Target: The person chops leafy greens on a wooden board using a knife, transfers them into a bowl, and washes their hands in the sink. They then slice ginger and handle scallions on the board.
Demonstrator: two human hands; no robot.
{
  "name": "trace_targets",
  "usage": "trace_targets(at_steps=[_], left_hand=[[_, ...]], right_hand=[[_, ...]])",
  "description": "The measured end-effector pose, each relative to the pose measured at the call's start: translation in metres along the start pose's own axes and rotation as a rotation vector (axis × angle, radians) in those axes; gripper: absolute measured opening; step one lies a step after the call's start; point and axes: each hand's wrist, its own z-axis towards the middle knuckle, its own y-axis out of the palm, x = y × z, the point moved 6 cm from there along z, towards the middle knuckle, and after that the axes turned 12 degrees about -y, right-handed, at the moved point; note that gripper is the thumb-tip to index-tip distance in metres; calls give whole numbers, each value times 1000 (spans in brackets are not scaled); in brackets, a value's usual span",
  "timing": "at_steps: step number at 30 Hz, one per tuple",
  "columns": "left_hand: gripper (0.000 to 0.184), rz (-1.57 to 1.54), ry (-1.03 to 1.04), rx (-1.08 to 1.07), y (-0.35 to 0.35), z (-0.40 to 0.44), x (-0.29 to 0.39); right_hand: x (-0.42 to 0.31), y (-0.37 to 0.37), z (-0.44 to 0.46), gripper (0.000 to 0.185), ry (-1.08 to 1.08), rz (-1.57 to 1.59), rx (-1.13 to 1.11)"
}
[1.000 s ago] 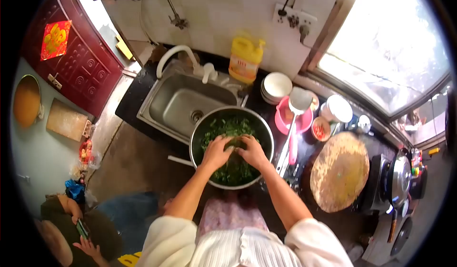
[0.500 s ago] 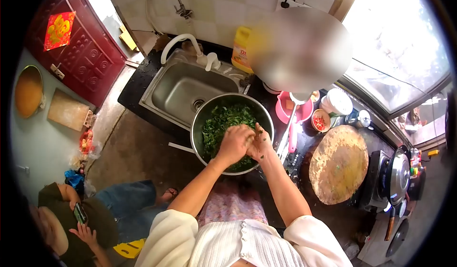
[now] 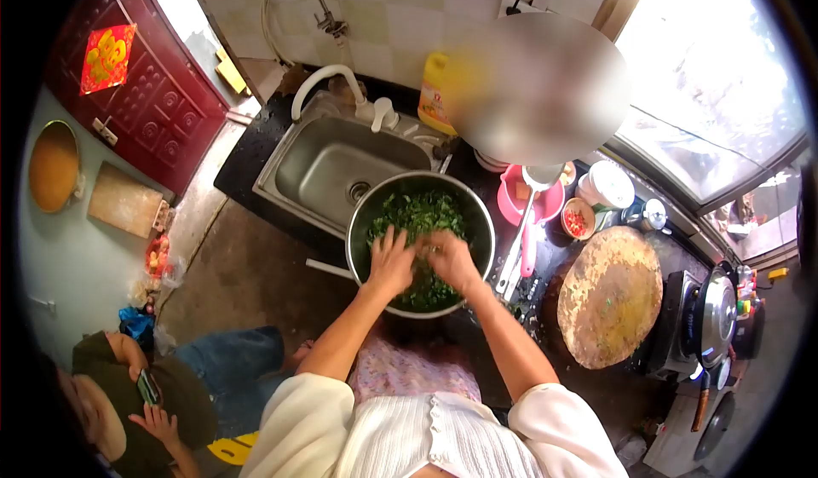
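Note:
A large steel bowl (image 3: 486,248) holds chopped green leaves (image 3: 426,212) at the counter's front edge, beside the sink. Over the leaves on the left is my left hand (image 3: 391,261), palm down, its fingers spread. My right hand (image 3: 448,256) is over the leaves on the right, slightly blurred, its fingers bent down and their tips unclear. The two hands are close together above the bowl.
Behind the bowl is the sink (image 3: 332,167). To the right are a pink basin (image 3: 545,201), a ladle (image 3: 516,248), a bowl of chopped red pieces (image 3: 578,220), a round chopping board (image 3: 609,299) and a lidded pan (image 3: 718,318). A seated person (image 3: 162,393) holds a phone at lower left.
Half a second ago my hands were together over the bowl's right part. They have since come apart, my left hand moving left with its fingers spreading over the leaves.

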Motion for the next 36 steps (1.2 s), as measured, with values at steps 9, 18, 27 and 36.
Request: trace_targets(at_steps=[9,18,27,36], left_hand=[[19,42,453,-59,7,12,-5],[17,-1520,-708,-419,-12,130,-154],[50,-2116,-1244,-314,-7,226,-274],[27,-1440,-750,-291,76,293,-319]], right_hand=[[-28,-20,21,27,36,-293,-97],[18,63,185,15,628,879,280],[134,154,273,26,796,1360,625],[105,281,303,38,841,1398,374]])
